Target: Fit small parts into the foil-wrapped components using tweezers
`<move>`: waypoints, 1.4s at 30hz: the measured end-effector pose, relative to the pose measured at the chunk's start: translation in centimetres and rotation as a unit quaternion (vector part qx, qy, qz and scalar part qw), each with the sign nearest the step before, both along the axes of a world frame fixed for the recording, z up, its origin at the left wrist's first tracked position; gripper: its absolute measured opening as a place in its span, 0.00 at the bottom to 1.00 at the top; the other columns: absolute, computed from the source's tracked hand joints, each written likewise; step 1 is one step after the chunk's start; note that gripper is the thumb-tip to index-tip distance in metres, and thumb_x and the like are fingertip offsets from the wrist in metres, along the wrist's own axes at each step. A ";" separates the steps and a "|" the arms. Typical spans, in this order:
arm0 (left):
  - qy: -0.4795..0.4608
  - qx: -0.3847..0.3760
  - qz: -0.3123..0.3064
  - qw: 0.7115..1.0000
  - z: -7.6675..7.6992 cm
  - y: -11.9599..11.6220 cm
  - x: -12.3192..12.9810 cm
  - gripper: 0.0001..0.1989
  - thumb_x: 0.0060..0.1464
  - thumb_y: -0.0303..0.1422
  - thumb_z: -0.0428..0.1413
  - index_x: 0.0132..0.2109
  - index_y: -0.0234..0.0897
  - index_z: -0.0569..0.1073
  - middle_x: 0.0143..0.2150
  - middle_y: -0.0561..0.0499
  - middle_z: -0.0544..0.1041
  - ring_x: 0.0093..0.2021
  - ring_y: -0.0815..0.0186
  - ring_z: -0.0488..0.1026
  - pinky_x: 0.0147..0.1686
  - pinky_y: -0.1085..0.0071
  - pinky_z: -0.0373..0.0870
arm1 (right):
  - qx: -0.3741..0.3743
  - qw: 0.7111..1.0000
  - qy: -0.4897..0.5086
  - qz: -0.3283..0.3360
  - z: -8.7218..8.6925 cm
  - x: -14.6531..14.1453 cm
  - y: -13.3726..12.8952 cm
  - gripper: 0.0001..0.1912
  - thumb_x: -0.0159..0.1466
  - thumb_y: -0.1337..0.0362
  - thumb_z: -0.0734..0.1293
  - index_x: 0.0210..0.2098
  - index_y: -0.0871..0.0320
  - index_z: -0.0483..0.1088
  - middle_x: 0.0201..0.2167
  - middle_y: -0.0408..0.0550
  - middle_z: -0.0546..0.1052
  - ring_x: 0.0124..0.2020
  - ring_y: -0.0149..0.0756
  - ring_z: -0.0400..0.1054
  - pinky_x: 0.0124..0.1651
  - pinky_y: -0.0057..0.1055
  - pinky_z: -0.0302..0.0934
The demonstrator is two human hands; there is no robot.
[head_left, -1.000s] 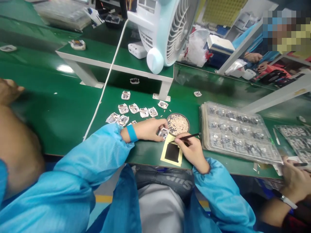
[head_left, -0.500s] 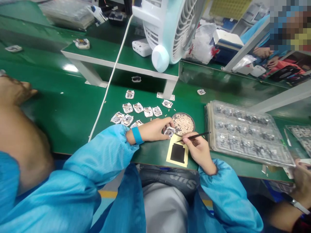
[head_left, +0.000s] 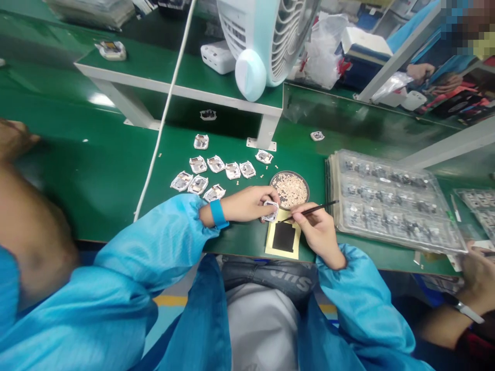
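The left hand (head_left: pixel 247 203) reaches in from the left, forearm low over the green desk (head_left: pixel 96 170), its grip pinched on a small silver part (head_left: pixel 270 210) at the yellow card (head_left: pixel 283 239). The right hand (head_left: pixel 315 229) curls its grip around a thin dark tool (head_left: pixel 309 211), tip angled toward the part, just below the dish of small pieces (head_left: pixel 290 188).

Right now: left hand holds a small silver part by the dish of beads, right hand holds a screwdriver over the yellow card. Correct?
Not quite. The right hand holds thin black tweezers, not a screwdriver, as the head view shows. The rest stands: the left hand holds the small silver part by the dish of beads, above the yellow card.
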State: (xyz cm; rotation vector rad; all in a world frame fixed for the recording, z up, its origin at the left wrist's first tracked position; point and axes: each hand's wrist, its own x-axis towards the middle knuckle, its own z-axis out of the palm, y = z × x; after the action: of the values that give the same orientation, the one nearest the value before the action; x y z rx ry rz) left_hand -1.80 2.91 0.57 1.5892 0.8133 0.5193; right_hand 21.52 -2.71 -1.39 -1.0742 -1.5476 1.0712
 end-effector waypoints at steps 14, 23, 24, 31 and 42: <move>0.032 -0.001 0.028 0.999 0.1 -0.1 0.2 0.07 0.59 0.29 0.56 0.45 0.36 0.73 0.30 0.52 0.80 0.27 0.67 0.79 0.29 0.74 0.73 | 0.220 0.970 -0.088 -0.057 0.7 -0.9 0.2 0.12 0.62 0.74 0.74 0.41 0.52 0.79 0.37 0.47 0.83 0.40 0.40 0.78 0.46 0.42 0.73; 0.033 0.001 0.026 0.999 0.4 -0.2 0.1 0.07 0.59 0.29 0.56 0.45 0.35 0.73 0.30 0.52 0.80 0.27 0.67 0.79 0.30 0.73 0.74 | 0.199 0.972 -0.112 -0.055 0.9 -1.1 0.1 0.09 0.63 0.70 0.74 0.42 0.50 0.79 0.39 0.47 0.84 0.42 0.42 0.79 0.48 0.44 0.75; 0.031 -0.001 0.026 0.999 0.3 -0.2 0.1 0.08 0.58 0.29 0.57 0.45 0.35 0.73 0.30 0.52 0.80 0.27 0.67 0.79 0.30 0.74 0.74 | 0.200 0.972 -0.114 -0.052 1.0 -1.1 0.1 0.10 0.63 0.70 0.74 0.42 0.50 0.79 0.39 0.47 0.84 0.42 0.42 0.79 0.48 0.44 0.75; -0.010 -0.042 0.033 0.999 0.1 -0.1 0.2 0.08 0.59 0.28 0.57 0.46 0.33 0.74 0.33 0.49 0.81 0.28 0.67 0.79 0.31 0.72 0.76 | 0.198 0.974 -0.101 -0.047 1.0 -1.1 -0.4 0.11 0.63 0.71 0.74 0.42 0.50 0.79 0.38 0.47 0.83 0.42 0.43 0.79 0.47 0.44 0.74; 0.047 0.045 0.063 0.996 0.5 -0.2 0.0 0.17 0.62 0.36 0.60 0.55 0.35 0.82 0.44 0.46 0.86 0.36 0.63 0.82 0.36 0.71 0.77 | 0.146 0.983 -0.092 -0.056 0.4 -0.7 -0.2 0.05 0.65 0.67 0.73 0.40 0.52 0.78 0.38 0.48 0.83 0.41 0.42 0.78 0.48 0.43 0.73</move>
State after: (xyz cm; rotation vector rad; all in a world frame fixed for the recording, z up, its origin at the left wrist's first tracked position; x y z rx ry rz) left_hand -1.77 2.75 1.11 1.6627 0.9770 0.5826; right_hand 20.79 -2.87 -1.00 -1.0637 -1.7058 0.6575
